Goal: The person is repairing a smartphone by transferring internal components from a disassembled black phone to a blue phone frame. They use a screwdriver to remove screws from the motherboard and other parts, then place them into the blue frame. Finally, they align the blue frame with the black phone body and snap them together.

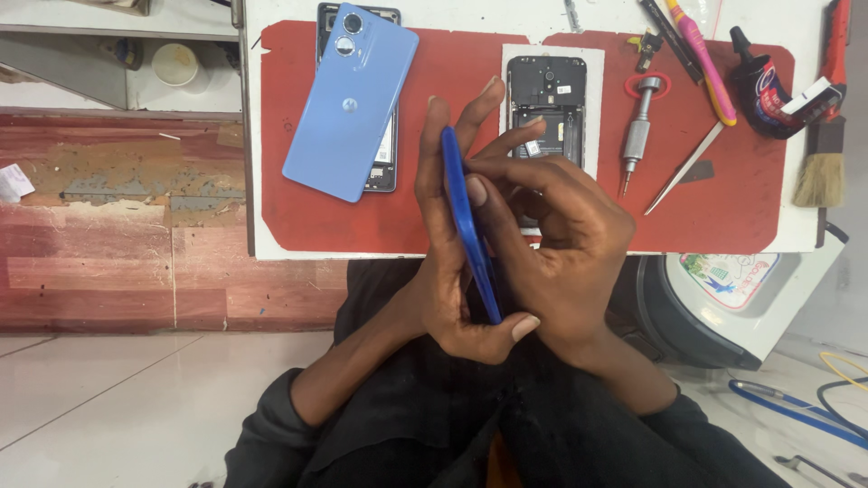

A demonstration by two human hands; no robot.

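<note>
Both hands are up over the near edge of the table [271, 244], and between them stands a thin blue phone cover [470, 237], seen edge-on. The left hand [448, 271] is wrapped along its back, fingers stretched upward and thumb hooked under the lower end. The right hand [565, 248] is closed against the other face, thumb pressing the edge near the top, fingers curled in.

On the red mat [298, 217] I count two more phones. One is a light blue phone [348, 104] lying back up at a slant on top of a dark frame. The other is an opened black phone [545, 104] with its insides bare, resting on a white sheet just beyond the fingertips.

Tools to the right: one metal screwdriver [637, 131] with a red ring at its head, one pair of tweezers [684, 167], one pink-handled tool [703, 61], one brush [823, 154] at the far edge. A dark glue bottle [764, 90] lies on its side; what is in it I cannot tell.

Off to the left, a round white cup [175, 63] sits on a shelf, contents unclear.
</note>
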